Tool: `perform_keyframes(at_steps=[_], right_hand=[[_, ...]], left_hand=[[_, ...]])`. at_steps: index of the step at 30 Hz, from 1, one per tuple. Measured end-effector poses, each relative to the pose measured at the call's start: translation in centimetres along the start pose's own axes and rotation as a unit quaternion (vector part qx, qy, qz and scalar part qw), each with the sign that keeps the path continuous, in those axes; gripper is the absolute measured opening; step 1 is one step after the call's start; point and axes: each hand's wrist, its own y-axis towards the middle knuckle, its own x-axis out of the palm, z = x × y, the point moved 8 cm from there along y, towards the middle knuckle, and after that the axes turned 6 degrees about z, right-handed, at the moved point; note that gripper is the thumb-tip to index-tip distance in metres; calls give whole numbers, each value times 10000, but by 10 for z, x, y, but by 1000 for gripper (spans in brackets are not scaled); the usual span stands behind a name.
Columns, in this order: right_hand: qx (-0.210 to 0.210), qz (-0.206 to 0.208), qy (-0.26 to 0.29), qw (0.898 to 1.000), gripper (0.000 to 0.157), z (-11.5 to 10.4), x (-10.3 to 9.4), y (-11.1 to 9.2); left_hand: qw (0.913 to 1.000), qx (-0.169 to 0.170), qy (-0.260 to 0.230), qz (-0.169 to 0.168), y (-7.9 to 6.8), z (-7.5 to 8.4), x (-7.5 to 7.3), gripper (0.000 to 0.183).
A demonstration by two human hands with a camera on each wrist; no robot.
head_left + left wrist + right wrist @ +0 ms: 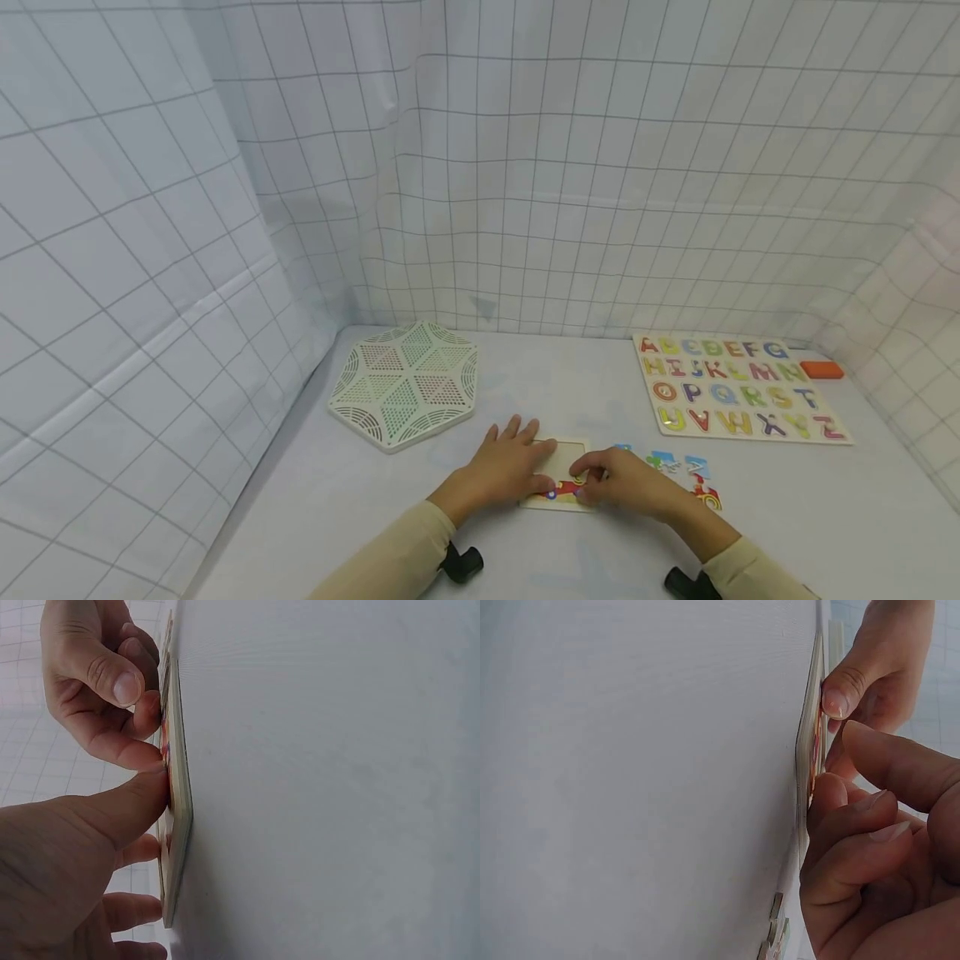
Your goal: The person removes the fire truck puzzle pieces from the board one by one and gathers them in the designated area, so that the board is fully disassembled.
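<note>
A small wooden puzzle board (567, 454) lies on the table in the head view. Red car pieces (561, 489) sit in its near part; the far part is bare. My left hand (504, 467) rests over the board's left side with its fingers spread, thumb on the car picture. Over the right side, my right hand (626, 482) has bent fingers about a piece with a yellow wheel (580, 479). Its fingertips (829, 791) are at the board in the right wrist view; whether they pinch the piece, I cannot tell. Several loose picture pieces (696, 468) lie beyond that hand.
At the back left stands a white hexagonal board (416, 375) with patterned holes. An alphabet board (738, 387) with coloured letters lies at the back right, beside an orange block (822, 370). White gridded cloth (540, 183) encloses the table's back and sides.
</note>
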Motion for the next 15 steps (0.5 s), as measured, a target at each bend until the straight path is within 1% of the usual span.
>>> perform_keyframes(at_steps=[3, 10, 15], right_hand=[[-12, 13, -26, 10000, 26, -1, 0, 0], [2, 298, -212, 9993, 19, -2, -4, 2], [-66, 278, -178, 9994, 19, -2, -5, 2]], left_hand=[[10000, -2, 1, 15, 0, -1, 1, 65], [10000, 27, -73, 52, 0, -1, 2, 64], [9999, 44, -57, 71, -1, 0, 1, 64]])
